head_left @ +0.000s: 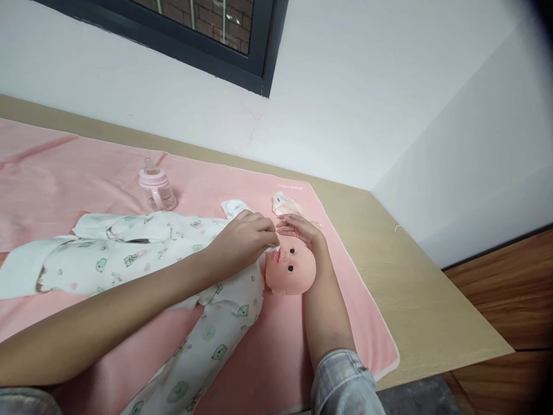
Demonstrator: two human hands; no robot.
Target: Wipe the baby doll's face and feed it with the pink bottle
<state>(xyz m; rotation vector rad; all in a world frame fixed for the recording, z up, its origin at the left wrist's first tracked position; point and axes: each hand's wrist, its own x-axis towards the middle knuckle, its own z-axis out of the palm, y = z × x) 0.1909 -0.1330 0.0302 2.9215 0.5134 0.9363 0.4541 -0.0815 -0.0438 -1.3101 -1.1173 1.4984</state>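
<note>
A baby doll [298, 274] with a bald head lies on its back in a white romper [129, 253] printed with small green animals. My left hand [246, 242] is closed at the doll's mouth, pinching a small piece of white tissue [272, 249]; most of the tissue is hidden by the fingers. My right arm curves around the top of the doll's head. My right hand [300, 227] rests along the far side of the head, fingers stretched out and holding nothing. Just beyond those fingers lies a small clear plastic packet [285, 203].
A pink-lidded baby bottle [158, 187] with handles stands beyond the doll's legs. Under everything spreads a pink blanket [108, 167] on a tan tabletop [389, 259]. A white wall with a dark-framed window [263, 75] rises behind. Wooden panels [510, 288] are at the right.
</note>
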